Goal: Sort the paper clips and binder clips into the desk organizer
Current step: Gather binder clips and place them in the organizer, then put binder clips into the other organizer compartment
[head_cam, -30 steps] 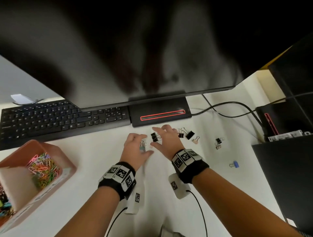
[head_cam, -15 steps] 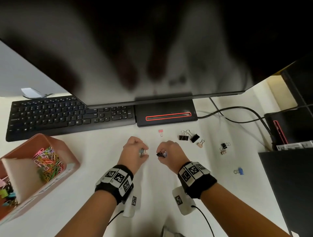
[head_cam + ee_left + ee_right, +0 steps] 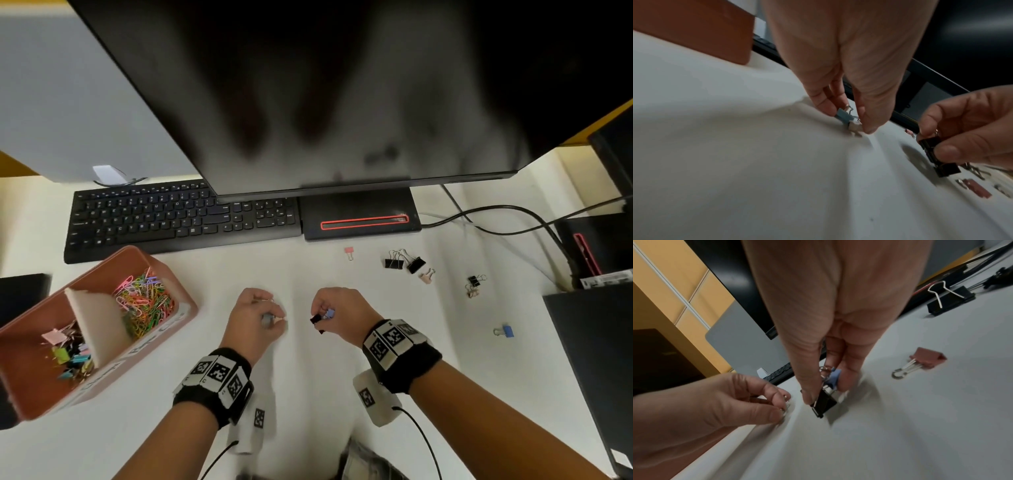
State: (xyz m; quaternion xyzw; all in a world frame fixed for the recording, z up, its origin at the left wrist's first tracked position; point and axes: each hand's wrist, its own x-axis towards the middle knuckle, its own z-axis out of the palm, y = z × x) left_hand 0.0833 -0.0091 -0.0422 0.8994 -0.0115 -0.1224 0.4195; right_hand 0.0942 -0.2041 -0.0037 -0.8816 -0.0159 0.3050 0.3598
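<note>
My left hand (image 3: 270,317) (image 3: 851,120) pinches small binder clips (image 3: 846,117), a pale blue one and a whitish one, just above the white desk. My right hand (image 3: 323,315) (image 3: 824,394) pinches black binder clips (image 3: 823,402) (image 3: 935,155) together with a small blue one (image 3: 833,378). The two hands are close together at the desk's middle. The pink desk organizer (image 3: 185,318) stands at the left, with coloured paper clips (image 3: 144,305) in its far compartment and binder clips (image 3: 70,353) in the near one.
Loose binder clips lie on the desk: a pink one (image 3: 349,251), two black ones (image 3: 404,262), a beige one (image 3: 426,275), a black and beige pair (image 3: 474,284), a blue one (image 3: 505,331). A keyboard (image 3: 178,219), monitor base (image 3: 359,219) and cables (image 3: 513,219) lie behind; a black case (image 3: 596,359) stands at right.
Both hands have drawn back toward me from the clips near the monitor base, fingers closing on the clips they picked up. The head view has shifted, showing more of the organizer.
</note>
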